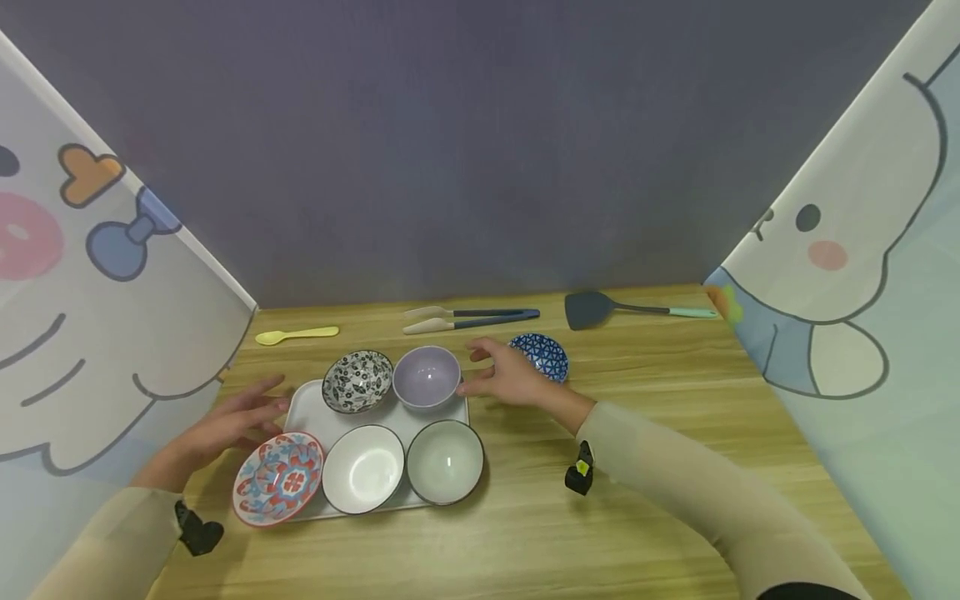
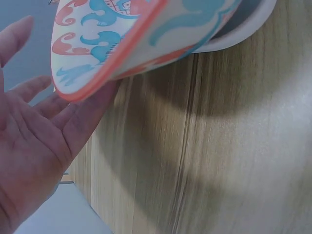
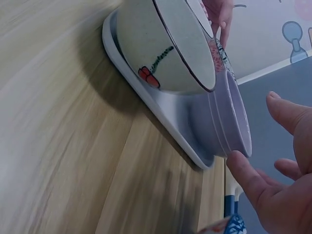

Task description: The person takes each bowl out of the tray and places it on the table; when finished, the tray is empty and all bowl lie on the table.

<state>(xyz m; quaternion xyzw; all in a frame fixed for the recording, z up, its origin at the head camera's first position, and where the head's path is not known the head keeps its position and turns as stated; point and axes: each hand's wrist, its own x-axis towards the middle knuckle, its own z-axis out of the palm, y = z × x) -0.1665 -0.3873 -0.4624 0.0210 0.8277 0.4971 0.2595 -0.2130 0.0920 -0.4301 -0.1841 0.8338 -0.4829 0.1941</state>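
While I watch from afar, the white tray lies lengthwise left to right between my left hand, fingers spread beside the red-rimmed bowl, and my right hand, fingers parted, nearest the lavender bowl; whether either touches, I can't tell.

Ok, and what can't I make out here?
Blue patterned bowl, left side: head, behind the right hand; right wrist, bottom edge cuts it off.
Left hand, some fingertips: left wrist, behind the red-rimmed bowl.
Tray, beneath the white bowl: head, covered by that bowl.
Black shape, bottom right: head, cut off by the bottom edge.
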